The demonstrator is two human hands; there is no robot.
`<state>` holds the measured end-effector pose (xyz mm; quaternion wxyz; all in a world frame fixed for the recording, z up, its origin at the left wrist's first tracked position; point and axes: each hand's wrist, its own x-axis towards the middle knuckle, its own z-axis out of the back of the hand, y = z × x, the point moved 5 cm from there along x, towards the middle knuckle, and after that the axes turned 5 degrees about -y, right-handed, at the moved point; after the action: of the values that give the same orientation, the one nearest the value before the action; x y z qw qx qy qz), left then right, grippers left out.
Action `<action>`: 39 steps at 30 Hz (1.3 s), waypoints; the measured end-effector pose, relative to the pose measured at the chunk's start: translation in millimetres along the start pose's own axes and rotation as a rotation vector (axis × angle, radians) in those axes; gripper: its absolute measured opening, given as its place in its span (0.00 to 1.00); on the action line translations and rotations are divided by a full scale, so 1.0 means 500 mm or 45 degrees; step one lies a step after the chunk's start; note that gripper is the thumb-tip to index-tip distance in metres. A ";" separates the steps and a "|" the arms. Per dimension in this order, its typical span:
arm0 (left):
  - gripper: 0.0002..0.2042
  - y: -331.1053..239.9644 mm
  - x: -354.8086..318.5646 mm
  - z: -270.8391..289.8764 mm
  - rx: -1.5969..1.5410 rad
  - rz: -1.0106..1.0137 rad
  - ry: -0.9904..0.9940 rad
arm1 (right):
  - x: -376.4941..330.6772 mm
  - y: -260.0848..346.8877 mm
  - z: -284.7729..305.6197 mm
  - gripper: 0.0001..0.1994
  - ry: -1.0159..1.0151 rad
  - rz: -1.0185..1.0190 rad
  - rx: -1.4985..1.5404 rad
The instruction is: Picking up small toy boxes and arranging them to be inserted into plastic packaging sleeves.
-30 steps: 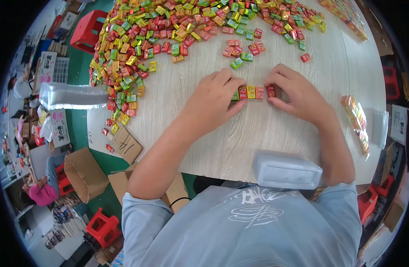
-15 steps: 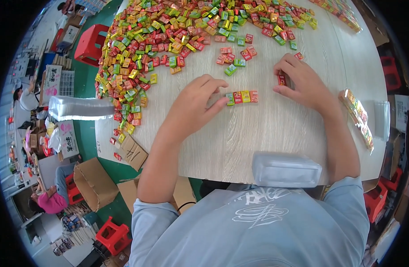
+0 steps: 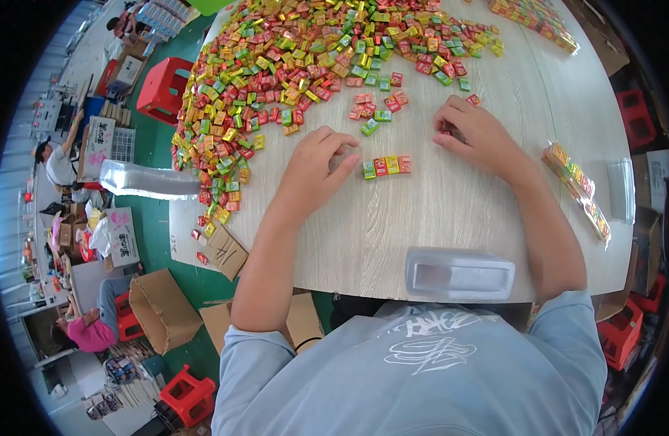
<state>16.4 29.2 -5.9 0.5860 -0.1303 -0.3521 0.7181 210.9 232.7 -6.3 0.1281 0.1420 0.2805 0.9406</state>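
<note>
Compared with a second ago, both hands have moved apart from the short row of small green, red, yellow and pink boxes (image 3: 387,166), which lies near the centre of the frame on the pale wood-grain tabletop (image 3: 349,240). The left hand (image 3: 313,163) is loosely spread and empty just left of the row, thumb apart from fingers. The right hand (image 3: 480,138), right of centre, has curled fingers; whether it grips a box cannot be told. A large heap of small multicoloured boxes (image 3: 276,65) fills the tabletop's upper left. A clear rectangular plastic tray (image 3: 460,274) sits lower right of centre.
</note>
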 end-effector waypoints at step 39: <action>0.47 0.084 -0.021 0.019 0.483 0.363 -0.234 | -0.003 0.004 -0.003 0.09 -0.027 0.032 -0.061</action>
<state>-17.9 13.4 -28.9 0.4585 -0.0007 -0.2411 0.8554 211.6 229.9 -6.5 0.1226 0.1523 0.2548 0.9470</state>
